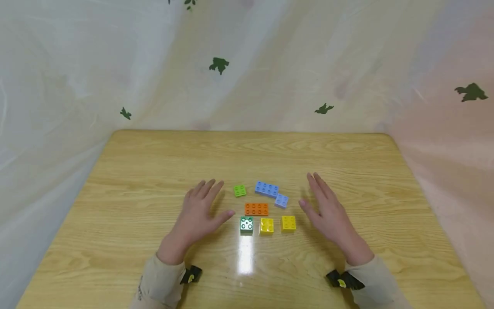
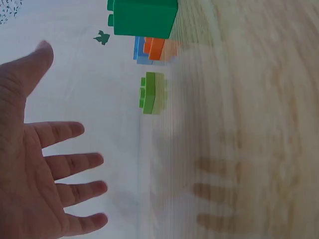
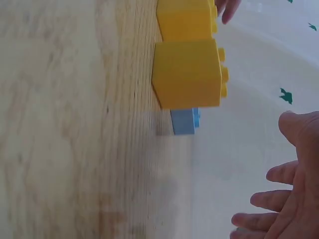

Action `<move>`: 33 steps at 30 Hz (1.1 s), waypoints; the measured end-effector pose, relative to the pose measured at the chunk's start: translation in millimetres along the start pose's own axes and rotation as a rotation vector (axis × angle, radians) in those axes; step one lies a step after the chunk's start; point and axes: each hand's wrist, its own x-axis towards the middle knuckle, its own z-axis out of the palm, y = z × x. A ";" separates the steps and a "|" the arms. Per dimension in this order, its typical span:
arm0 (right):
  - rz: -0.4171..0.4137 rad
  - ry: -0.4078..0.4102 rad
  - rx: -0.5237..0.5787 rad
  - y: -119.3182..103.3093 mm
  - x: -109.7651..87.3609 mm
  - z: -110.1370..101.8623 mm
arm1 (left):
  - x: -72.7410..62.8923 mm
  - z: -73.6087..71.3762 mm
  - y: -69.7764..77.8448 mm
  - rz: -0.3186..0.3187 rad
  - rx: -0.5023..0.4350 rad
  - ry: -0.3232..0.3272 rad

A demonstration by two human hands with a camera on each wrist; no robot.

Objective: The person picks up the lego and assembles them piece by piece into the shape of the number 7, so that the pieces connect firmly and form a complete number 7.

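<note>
Several toy building bricks lie in a loose group between my hands. My left hand is held over the table left of them, fingers spread and holding nothing. Its thumb points toward the dark green brick and the long orange brick. A small lime green brick lies beyond that thumb. On the other side, my right hand has straight fingers and an empty palm. Nearest to it are a yellow brick and a small blue brick. Another yellow brick and a long blue brick complete the group.
The wooden table has rounded far corners. Behind it hangs a pale curtain with dark green bird and leaf shapes. Black straps with bows sit at both sleeve cuffs. A bright light reflection lies in front of the dark green brick.
</note>
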 end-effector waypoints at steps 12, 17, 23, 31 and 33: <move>-0.033 -0.056 0.206 -20.3 -2.0 15.5 | 1.3 8.8 17.9 -0.011 -0.316 -0.220; -0.066 -0.098 0.217 -25.5 -2.8 21.0 | 1.4 13.2 20.8 0.018 -0.353 -0.243; -0.127 -0.140 0.199 -30.9 -2.4 26.5 | 1.8 20.2 20.8 0.026 -0.325 -0.257; -0.183 -0.190 0.151 -35.4 -0.5 35.4 | 1.2 24.8 21.0 0.042 -0.342 -0.261; -0.189 -0.202 0.141 -36.1 -0.2 37.2 | 0.9 24.8 21.7 0.042 -0.341 -0.263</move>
